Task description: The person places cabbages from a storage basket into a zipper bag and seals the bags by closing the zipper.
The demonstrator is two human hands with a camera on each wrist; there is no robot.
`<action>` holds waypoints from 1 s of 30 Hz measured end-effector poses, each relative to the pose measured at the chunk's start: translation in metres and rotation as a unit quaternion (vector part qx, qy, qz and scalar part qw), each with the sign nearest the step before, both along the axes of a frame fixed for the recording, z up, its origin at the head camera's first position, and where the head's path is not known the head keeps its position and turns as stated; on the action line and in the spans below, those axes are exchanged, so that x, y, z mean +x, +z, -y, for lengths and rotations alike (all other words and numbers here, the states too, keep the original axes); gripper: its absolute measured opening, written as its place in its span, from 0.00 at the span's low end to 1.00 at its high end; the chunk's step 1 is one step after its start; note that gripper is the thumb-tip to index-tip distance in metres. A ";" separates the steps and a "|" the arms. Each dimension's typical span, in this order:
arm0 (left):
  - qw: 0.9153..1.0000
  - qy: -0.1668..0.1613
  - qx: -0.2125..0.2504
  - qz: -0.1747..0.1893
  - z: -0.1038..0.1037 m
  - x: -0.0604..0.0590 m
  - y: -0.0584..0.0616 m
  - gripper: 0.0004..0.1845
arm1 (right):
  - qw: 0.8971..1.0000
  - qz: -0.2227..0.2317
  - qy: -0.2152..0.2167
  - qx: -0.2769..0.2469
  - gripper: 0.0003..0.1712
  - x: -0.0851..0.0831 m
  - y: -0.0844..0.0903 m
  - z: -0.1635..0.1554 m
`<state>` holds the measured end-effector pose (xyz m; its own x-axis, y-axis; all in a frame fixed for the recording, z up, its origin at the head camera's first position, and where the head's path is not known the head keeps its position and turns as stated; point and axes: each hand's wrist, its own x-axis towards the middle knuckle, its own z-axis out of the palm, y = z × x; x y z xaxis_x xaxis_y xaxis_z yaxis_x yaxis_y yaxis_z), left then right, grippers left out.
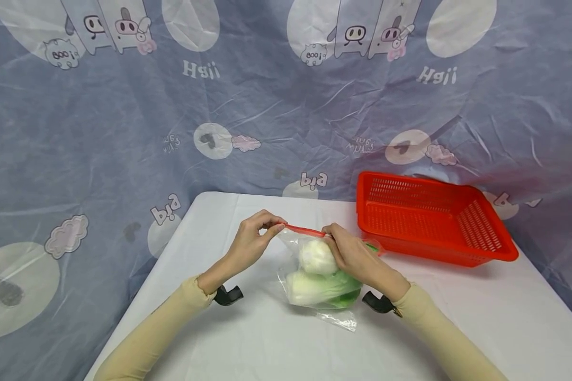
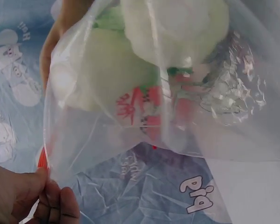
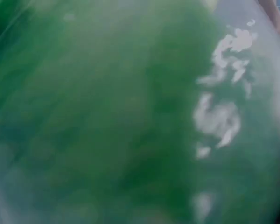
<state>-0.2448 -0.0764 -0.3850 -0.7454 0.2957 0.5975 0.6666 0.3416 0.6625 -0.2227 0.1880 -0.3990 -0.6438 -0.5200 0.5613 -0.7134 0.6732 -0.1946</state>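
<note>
Two hands work one clear bag (image 1: 320, 275) on a white table (image 1: 267, 338). Landmark: red basket (image 1: 434, 222), at the table's far right side.

Bag sits just left of the basket, near but apart from it, bottom resting on the table, top held up. Red zip strip (image 1: 305, 229) runs along the top edge between both hands.

L hand (image 1: 252, 241): thumb and fingertips pinch the strip's left end, the end farthest from the basket; other fingers curled. Left wrist view shows those fingertips (image 2: 60, 205) gripping the bag's corner, w/ plastic fanning up from them.

R hand (image 1: 355, 254): nearer the basket, fingers pinch the strip's other end, hand lying over the bag's right side. Exact finger pressure can't be told; knuckles hide the tips.

Inside the bag: pale white-green veg (image 1: 316, 278), a round white piece on top, longer piece w/ green leaves below. Left wrist view shows the veg (image 2: 130, 70) through the plastic, plus red print on the bag. Right wrist view is a green blur w/ white glare, too close to tell more than leaf (image 3: 107, 116) against plastic.

Behind table and basket: blue-grey cartoon cloth (image 1: 124, 132) w/ pigs and clouds. Both arms wear cream sleeves; a black strap sits at each wrist.
</note>
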 end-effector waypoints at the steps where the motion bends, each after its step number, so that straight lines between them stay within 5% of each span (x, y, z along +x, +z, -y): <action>1: 1.000 0.000 0.002 -0.002 -0.001 0.000 0.000 0.04 | 1.000 -0.006 -0.001 -0.001 0.08 0.001 0.001 0.000; 11: 0.999 -0.023 -0.025 -0.006 0.001 -0.008 -0.008 0.04 | 0.998 -0.035 0.019 -0.042 0.07 0.001 -0.002 -0.003; 20: 0.998 -0.038 -0.036 -0.030 0.007 -0.011 0.007 0.03 | 0.997 -0.023 0.067 -0.037 0.07 0.005 0.000 -0.014; 27: 0.999 0.020 -0.024 -0.001 0.030 -0.011 0.007 0.02 | 0.996 -0.044 0.049 -0.052 0.12 0.006 -0.005 -0.043; 30: 0.999 0.021 -0.025 0.012 0.038 -0.012 0.005 0.02 | 0.996 -0.044 0.049 -0.064 0.15 0.006 -0.008 -0.057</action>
